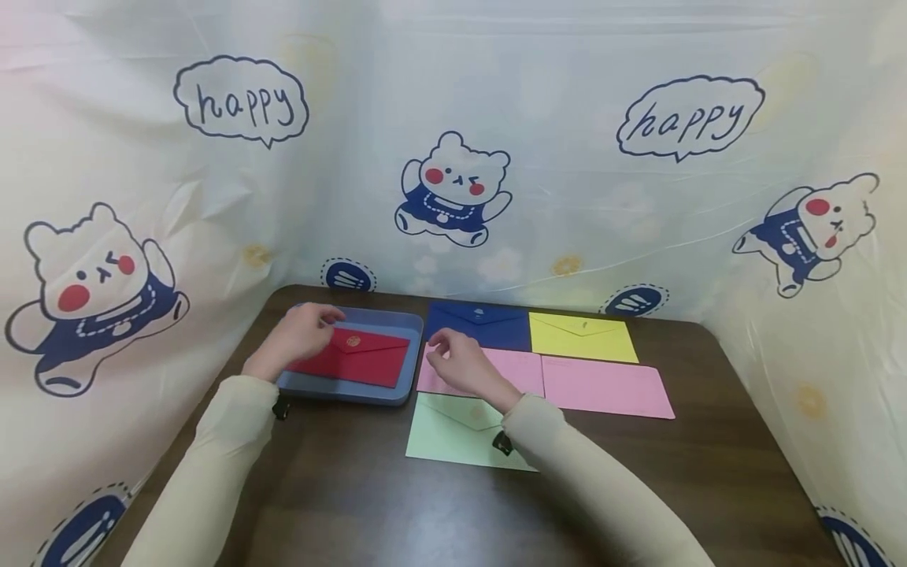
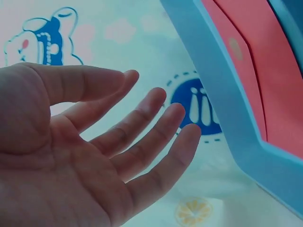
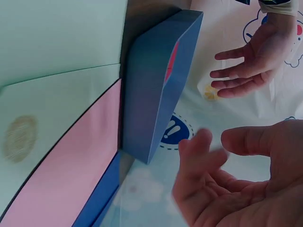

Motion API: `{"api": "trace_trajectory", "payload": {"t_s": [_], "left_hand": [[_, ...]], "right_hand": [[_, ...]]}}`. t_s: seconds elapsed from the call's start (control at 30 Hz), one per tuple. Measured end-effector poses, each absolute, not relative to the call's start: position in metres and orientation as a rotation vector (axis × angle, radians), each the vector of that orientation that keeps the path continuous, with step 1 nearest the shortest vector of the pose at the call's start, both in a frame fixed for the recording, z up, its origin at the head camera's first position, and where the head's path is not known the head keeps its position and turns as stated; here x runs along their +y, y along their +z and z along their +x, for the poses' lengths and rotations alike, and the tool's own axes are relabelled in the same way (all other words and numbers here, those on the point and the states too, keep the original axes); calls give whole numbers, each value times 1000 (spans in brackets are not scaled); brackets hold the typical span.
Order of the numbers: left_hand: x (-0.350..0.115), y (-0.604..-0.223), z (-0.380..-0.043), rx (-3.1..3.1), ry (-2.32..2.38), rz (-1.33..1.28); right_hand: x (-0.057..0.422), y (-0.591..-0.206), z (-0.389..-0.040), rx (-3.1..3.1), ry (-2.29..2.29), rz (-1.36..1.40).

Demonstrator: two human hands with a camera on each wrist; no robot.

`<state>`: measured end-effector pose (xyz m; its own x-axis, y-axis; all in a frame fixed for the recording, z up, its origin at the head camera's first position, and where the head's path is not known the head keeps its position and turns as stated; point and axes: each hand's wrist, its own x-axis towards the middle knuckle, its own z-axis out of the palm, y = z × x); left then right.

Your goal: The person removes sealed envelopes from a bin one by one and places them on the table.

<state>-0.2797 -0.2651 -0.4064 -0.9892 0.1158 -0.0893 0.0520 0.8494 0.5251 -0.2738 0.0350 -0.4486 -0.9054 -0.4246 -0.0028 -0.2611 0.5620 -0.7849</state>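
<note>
A blue-grey tray (image 1: 354,394) stands at the table's left, and a red envelope (image 1: 372,364) with a gold seal lies in it. Above the tray's left part hovers my left hand (image 1: 299,337), palm bare and fingers loosely bent; the left wrist view shows it apart from the tray (image 2: 215,75). My right hand (image 1: 464,366) is over the left pink envelope (image 1: 520,368), just right of the tray. In the right wrist view its thumb and fingers (image 3: 191,175) are loosely curled with nothing between them.
A dark blue envelope (image 1: 489,331) and a yellow envelope (image 1: 584,339) lie behind the pink ones. A second pink envelope (image 1: 605,387) is at the right, and a light green envelope (image 1: 449,433) in front, partly under my right forearm. A printed curtain (image 1: 567,197) surrounds the brown table (image 1: 340,488).
</note>
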Motion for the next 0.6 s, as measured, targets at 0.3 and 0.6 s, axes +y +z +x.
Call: {"api": "trace_trajectory", "payload": {"t_s": [0.3,0.6], "left_hand": [[-284,-400,-305,2805,706,117],[-300,-405,-328,2585,661,-64]], "right_hand": [[6,-440,-288,2478,-1275,-540],[-20,-445,-295,2352,-1127,-458]]}}
